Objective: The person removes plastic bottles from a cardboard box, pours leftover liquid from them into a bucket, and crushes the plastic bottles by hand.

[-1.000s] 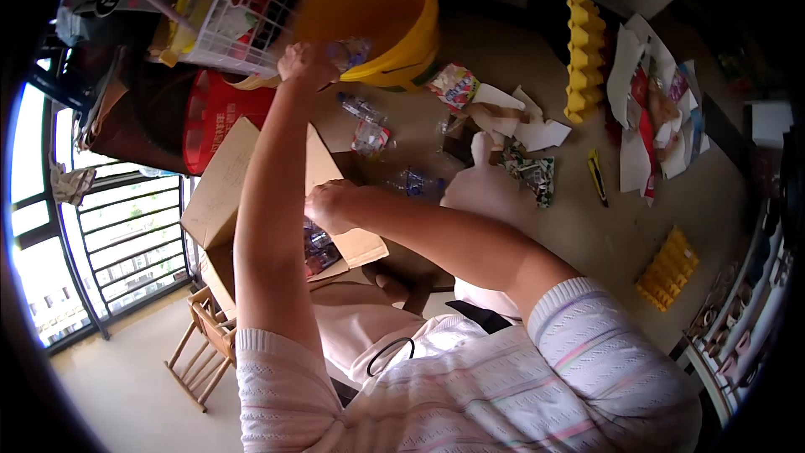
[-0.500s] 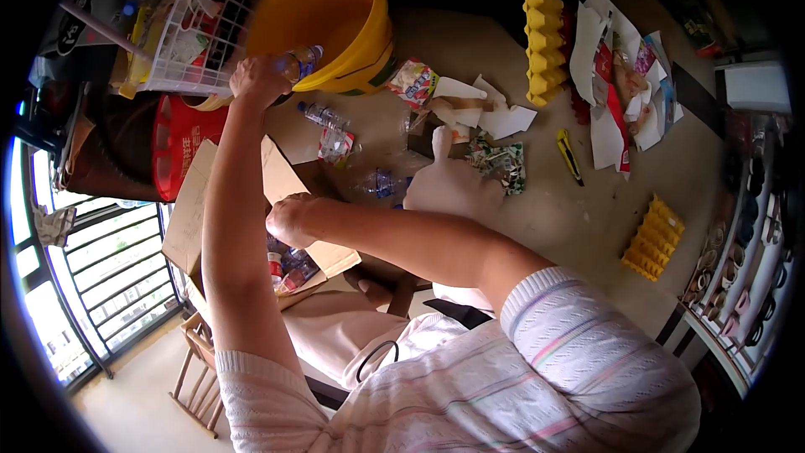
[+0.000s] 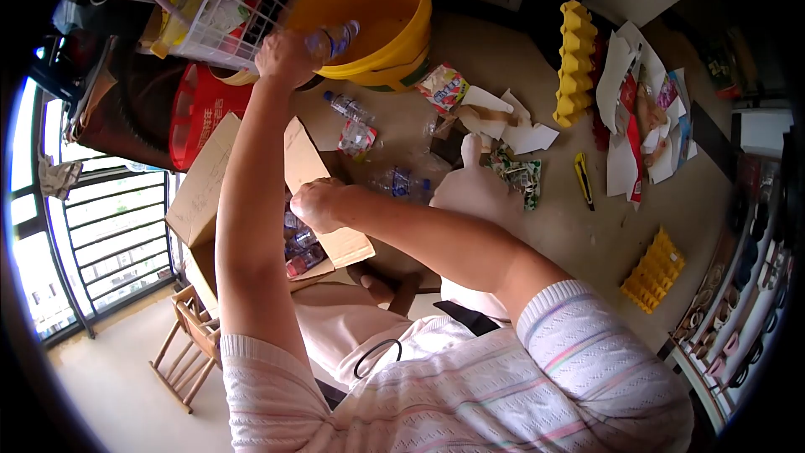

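My left hand is closed around a clear plastic bottle, held tilted over the near rim of a large yellow bucket. Below it, an open cardboard box has several plastic bottles inside. Over the box, by its right flap, is my right hand, with its fingers curled. What those fingers hold, if anything, is hidden. On the floor beside the bucket lie another clear bottle, a crumpled plastic wrapper and a blue-labelled bottle.
A white plastic basket full of packaging and a red bucket stand at the left. Rightward lie torn cardboard, yellow egg trays, a yellow box cutter and wrappers. A small wooden chair is at lower left.
The view has shifted and turned slightly. My left hand has carried the bottle a little further over the bucket's opening. My right hand has stayed by the box, moving slightly rightward.
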A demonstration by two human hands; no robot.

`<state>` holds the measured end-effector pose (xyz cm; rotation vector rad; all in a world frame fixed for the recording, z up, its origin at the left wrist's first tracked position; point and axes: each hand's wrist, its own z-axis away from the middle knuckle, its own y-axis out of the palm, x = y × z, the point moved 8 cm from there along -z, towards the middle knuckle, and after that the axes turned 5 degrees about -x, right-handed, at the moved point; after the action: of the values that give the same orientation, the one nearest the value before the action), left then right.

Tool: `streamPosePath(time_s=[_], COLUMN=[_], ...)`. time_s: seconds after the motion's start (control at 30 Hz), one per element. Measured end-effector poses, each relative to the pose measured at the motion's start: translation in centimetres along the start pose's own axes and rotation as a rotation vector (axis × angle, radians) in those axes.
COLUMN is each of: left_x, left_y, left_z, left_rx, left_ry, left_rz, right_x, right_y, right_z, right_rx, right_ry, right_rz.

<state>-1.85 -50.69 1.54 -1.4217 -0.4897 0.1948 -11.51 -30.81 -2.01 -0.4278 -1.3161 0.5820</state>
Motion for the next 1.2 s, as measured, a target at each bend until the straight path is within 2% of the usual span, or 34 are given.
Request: streamPosePath(time_s=[0.1,0.17,0.2,0.23,0.37,0.4,0.5,0.53,0.63,0.67,0.73,0.83,0.9,0.97,1.07,1.2], left_x=[1.5,2.2,2.6,1.4,3.7,4.6,8.7,9.4,11.9,12.7,14.3,15.7,16.1,15.3,14.5,14.8], left_y=[-0.6,-0.3,4.2,4.1,3.0,2.7,6.3,6.9,8.4,8.7,9.2,9.7,11.6,12.5,14.6,14.9], left_z=[0.6,1.5,1.6,3.0,4.9,5.4,7.2,8.7,14.3,15.8,18.5,22.6,24.9,26.8,28.9,30.6], left_rx=[-0.088,-0.115,0.096,0.033,-0.018,-0.038,-0.010,0.032,0.250,0.257,0.265,0.349,0.470,0.517,0.537,0.528], left_ry=[-0.149,-0.263,-0.163,-0.031,-0.203,-0.237,-0.256,-0.245,-0.434,-0.393,-0.296,-0.260,-0.265,-0.294,-0.295,-0.304], left_rz=[0.121,0.212,-0.031,0.124,0.320,0.366,0.782,1.033,1.441,1.580,1.854,1.920,1.954,2.021,2.104,2.145], right_x=[0.1,-0.2,-0.5,-0.6,-1.6,-2.4,-3.1,-2.9,-3.9,-4.0,-4.5,-5.2,-5.6,-4.6,-3.3,-2.5], right_y=[-0.2,0.1,0.5,0.5,1.7,1.9,0.5,-1.1,-3.2,-4.3,-5.7,-7.3,-7.3,-6.5,-4.6,-3.7], right_z=[0.4,0.0,-0.2,-0.4,-1.0,-1.2,-0.8,-0.1,0.2,0.7,1.1,1.6,1.1,0.8,0.0,-0.1], right_rx=[0.049,-0.036,-0.040,-0.042,-0.022,-0.047,-0.143,-0.224,-0.403,-0.532,-0.651,-0.785,-0.866,-0.726,-0.574,-0.512], right_ry=[-0.002,-0.044,-0.049,-0.057,-0.108,-0.063,-0.047,-0.036,0.045,0.008,0.010,0.064,-0.054,0.002,-0.047,-0.069], right_rz=[0.053,0.030,0.037,0.049,0.088,0.073,0.053,-0.040,-0.141,-0.190,-0.250,-0.427,-0.562,-0.685,-0.664,-0.590])
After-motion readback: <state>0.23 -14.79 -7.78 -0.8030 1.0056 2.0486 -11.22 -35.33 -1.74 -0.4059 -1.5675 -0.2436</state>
